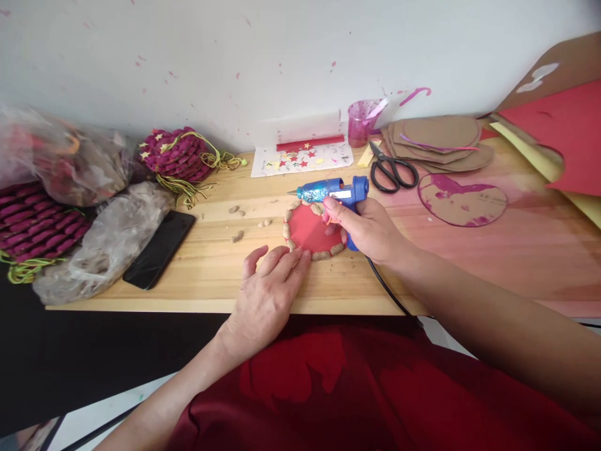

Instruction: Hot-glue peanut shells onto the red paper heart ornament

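Tabletop [469, 263] of pale wood fills the middle of the frame, with plastic bags [106, 241] heaped at the left edge. Left hand [268, 289], fingers spread flat, presses the lower left rim of a red disc [310, 233] at center, edged with peanut shells [321, 255]. Right hand [369, 228] is wrapped around a blue glue gun [331, 190] just above the disc. Scissors [393, 169] lie to the upper right.
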Motion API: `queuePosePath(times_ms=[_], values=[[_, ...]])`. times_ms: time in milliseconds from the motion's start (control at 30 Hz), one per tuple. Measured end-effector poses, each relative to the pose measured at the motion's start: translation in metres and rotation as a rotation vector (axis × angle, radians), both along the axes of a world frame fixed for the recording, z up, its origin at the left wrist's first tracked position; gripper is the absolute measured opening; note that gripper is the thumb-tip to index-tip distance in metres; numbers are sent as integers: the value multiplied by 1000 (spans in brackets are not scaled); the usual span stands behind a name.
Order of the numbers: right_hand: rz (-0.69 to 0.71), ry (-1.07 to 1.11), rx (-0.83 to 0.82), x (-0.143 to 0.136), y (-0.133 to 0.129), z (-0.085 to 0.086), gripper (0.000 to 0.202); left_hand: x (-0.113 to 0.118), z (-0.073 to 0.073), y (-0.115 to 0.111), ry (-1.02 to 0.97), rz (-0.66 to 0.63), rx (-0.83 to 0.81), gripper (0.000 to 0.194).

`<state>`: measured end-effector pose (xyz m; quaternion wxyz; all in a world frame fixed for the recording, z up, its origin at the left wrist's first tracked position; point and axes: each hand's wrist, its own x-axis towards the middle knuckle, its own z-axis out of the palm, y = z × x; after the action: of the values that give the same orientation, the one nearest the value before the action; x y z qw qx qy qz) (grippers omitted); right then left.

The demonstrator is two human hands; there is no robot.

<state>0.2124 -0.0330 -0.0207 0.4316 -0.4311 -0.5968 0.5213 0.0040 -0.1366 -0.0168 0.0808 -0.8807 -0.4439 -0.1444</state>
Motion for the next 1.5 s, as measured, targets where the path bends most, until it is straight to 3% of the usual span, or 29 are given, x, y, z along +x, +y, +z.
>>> queuePosePath(times_ms=[833, 1167, 1333, 1500], values=[[10, 64, -41, -2, 3, 0, 53, 3, 2, -1, 73, 16, 33, 43], [-8, 112, -49, -2, 6, 1, 53, 0, -5, -1, 54, 25, 35, 46], [-79, 223, -134, -4, 3, 14, 56, -1, -8, 0, 60, 21, 44, 47], [-16, 170, -142, 11, -31, 31, 51, -2, -11, 0, 43, 22, 46, 47]])
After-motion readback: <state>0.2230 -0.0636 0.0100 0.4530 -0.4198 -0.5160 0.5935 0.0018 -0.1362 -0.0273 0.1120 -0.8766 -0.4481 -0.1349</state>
